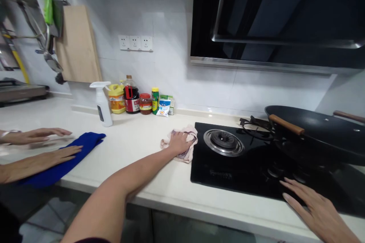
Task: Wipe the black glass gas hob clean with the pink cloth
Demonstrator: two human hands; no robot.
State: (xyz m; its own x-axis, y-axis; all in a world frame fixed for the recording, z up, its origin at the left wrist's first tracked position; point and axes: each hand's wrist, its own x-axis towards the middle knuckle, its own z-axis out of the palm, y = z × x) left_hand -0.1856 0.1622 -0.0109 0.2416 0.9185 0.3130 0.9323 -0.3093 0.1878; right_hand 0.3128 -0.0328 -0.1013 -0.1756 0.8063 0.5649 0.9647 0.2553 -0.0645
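My left hand point(179, 143) presses down on a pale pinkish cloth point(188, 155) with dark markings, its fingers bent over the crumpled fabric. The cloth lies on the white countertop point(137, 159), against the left edge of the black glass gas stove point(230, 172). Over the stove's front edge, near the control knobs point(276, 171), my right hand point(315, 207) is spread with nothing in it. Close to my left hand is the exposed burner point(224, 141) with its metal ring.
At left, another person's hands point(61, 155) work with a blue cloth point(75, 159). A white spray bottle point(102, 106), a soy sauce bottle point(131, 97) and several other containers line the wall. A large wok point(319, 129) stands at right under the range hood point(273, 19).
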